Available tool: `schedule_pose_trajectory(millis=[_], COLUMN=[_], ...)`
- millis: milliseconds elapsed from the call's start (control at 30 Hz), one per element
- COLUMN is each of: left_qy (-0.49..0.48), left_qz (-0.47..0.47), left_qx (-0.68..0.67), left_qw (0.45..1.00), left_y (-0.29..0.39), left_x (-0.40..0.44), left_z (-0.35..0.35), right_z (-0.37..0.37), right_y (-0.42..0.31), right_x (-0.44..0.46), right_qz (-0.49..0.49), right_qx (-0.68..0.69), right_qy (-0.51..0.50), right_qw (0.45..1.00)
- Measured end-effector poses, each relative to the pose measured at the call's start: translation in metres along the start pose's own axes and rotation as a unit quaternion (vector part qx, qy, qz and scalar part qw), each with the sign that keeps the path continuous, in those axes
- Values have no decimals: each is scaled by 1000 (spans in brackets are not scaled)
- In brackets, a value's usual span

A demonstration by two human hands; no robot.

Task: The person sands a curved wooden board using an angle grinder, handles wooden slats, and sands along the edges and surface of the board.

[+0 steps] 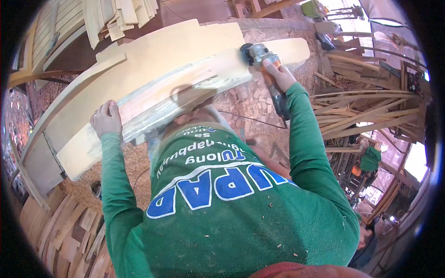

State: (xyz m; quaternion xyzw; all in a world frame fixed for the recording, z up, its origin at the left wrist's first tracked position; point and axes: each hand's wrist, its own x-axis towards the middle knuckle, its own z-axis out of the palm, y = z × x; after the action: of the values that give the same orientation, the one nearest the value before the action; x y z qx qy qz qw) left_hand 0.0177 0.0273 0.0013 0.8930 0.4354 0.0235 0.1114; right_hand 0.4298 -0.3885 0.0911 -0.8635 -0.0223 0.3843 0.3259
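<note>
My right hand (280,76) is closed around an angle grinder (265,58) with a grey metal head and an orange and dark body. The grinder's dark disc end (247,54) is against the right part of a large pale wooden piece (171,60) with curved, stepped edges. Near its left end, my left hand (106,118) lies on the wood with bent fingers, holding it; its fingertips are partly hidden. The strip of wood nearest my body is dusty and rough.
Long curved wood strips (371,109) are stacked at the right. More boards (65,231) lie at the lower left, and thin slats (123,16) at the top left. Wood chips and offcuts (250,104) cover the ground. A dark cord (255,121) runs behind the grinder.
</note>
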Motion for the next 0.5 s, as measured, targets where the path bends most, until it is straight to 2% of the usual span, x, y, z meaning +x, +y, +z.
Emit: schedule_pose_trajectory(millis=[67,167,300,367,400,467,500], left_qy=[-1,-2,2,-11,31,110,117], left_qz=[3,8,3,-1,10,36,66], left_qx=[-1,9,8,-9,-17,-32,-56], left_qw=[1000,1000,1000,1000,999,993,989], left_y=[1,-1,-8,-8,-8,-9,-11], left_x=[0,-2,1,0,-1,-8,-11], left_z=[0,-1,4,1,1,4,9], right_z=[-19,-28,23,57,76,108,125], right_y=[9,-12,-13,-41,-31,-64,-77], right_x=[14,2,-11,-36,-28,-54,-67], right_qz=[-11,26,-84,-44,-56,-45,-38], right_qx=[13,23,-70,-103,-81,-82,-83], right_qy=[22,-9,15,-38,-46,-83,-101], right_qw=[1000,999,994,993,994,992,991])
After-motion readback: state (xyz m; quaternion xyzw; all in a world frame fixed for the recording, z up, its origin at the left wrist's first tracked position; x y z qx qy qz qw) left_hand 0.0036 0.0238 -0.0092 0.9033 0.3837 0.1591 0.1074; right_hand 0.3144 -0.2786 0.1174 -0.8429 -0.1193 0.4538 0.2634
